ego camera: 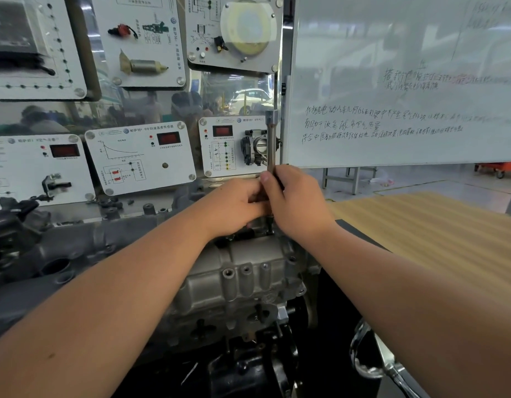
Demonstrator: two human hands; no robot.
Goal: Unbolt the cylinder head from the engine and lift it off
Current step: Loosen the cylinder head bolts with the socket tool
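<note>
1. Sensor boards [139, 156] and a whiteboard [406, 81] back our bench.
2. Both hands, left [234, 205] and right [297, 202], grip the upright wrench [270, 139], steadying it on a bolt.
3. Head [243, 282] sits on the engine, below our hands.

The engine [237, 282] sits in the middle foreground with both hands [265, 202] meeting on an upright wrench [270, 145] above its far end, instrument panels [139, 156] behind it to the left, a whiteboard [406, 81] behind right, and the counter [426, 234] to its right.
</note>
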